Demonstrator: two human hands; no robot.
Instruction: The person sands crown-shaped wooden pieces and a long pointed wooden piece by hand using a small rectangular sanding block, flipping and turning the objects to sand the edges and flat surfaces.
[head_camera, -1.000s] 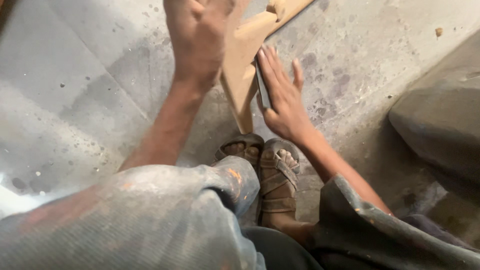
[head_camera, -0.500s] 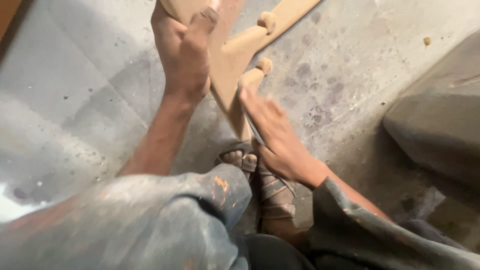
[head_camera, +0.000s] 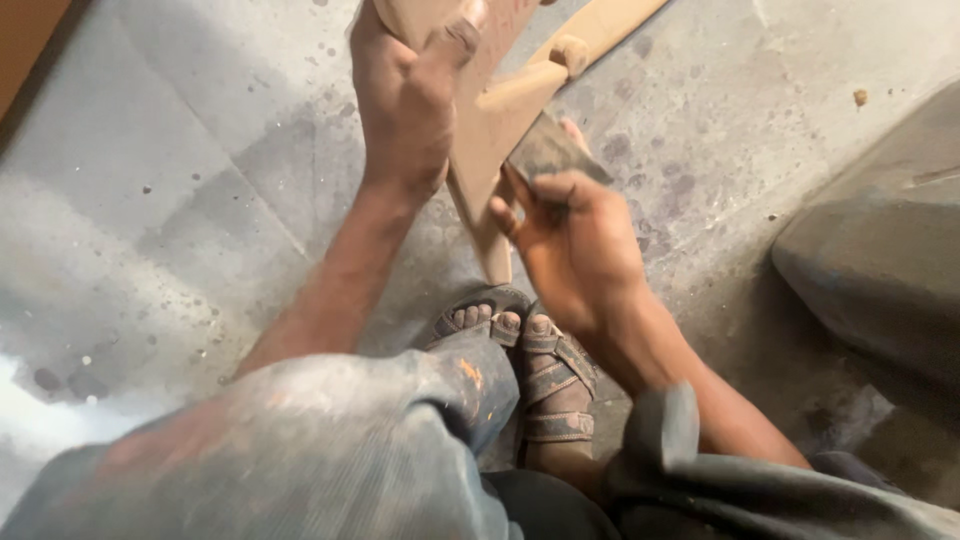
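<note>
Head view: sanding step in hand, I judge. My left hand (head_camera: 405, 110) is wrapped tight round the upper part of the carved wooden piece (head_camera: 490, 130), steadying it. My right hand (head_camera: 570, 240) pinches a dark flat sanding pad (head_camera: 550, 150), probably abrasive paper, against the piece's right edge. The piece's lower tip sits just above my sandalled feet (head_camera: 530, 360). Next stroke needs firm, even pressure.

Pale tan wooden piece (head_camera: 490, 130), plain and unpainted. Dull grey-brown sanding block (head_camera: 552, 150). Grey concrete floor (head_camera: 200, 200) is speckled with dark spots. Dusty grey trousers (head_camera: 300, 450) are smudged orange, brown sandals (head_camera: 545, 375) dusted grey.
</note>
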